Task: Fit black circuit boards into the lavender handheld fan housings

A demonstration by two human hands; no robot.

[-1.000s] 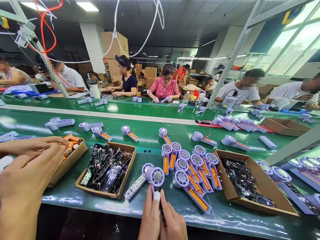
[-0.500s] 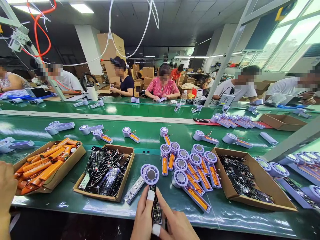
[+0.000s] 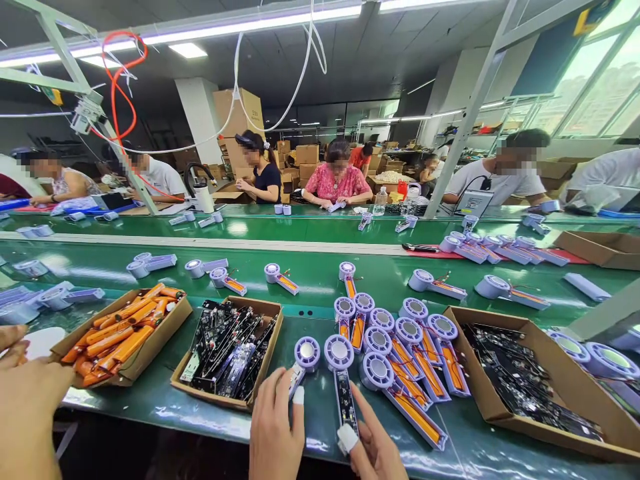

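Observation:
My left hand point(image 3: 277, 423), a white cover on its thumb, closes over the handle of a light-purple handheld fan housing point(image 3: 307, 352). Much of that handle is hidden under the fingers. A second handheld fan point(image 3: 339, 351) is in my right hand point(image 3: 376, 437), pinched at the lower end of the handle between covered thumb and fingers. Its round head points away from me, and a black circuit board point(image 3: 345, 400) lies along the handle. Just to the right sits a cluster of fan housings point(image 3: 377, 370) with orange batteries in their handles.
Cardboard trays hold orange batteries point(image 3: 123, 337) and circuit boards point(image 3: 227, 353); a further board tray point(image 3: 535, 380) stands right. Another person's hand point(image 3: 33, 407) is at the left edge. Fan housings point(image 3: 280, 277) lie spaced along the green bench point(image 3: 165, 303). People sit across it.
My left hand has let go of the fan with the board and moved left onto the other fan housing's handle. My right hand has carried its fan rightward. The view has shifted left.

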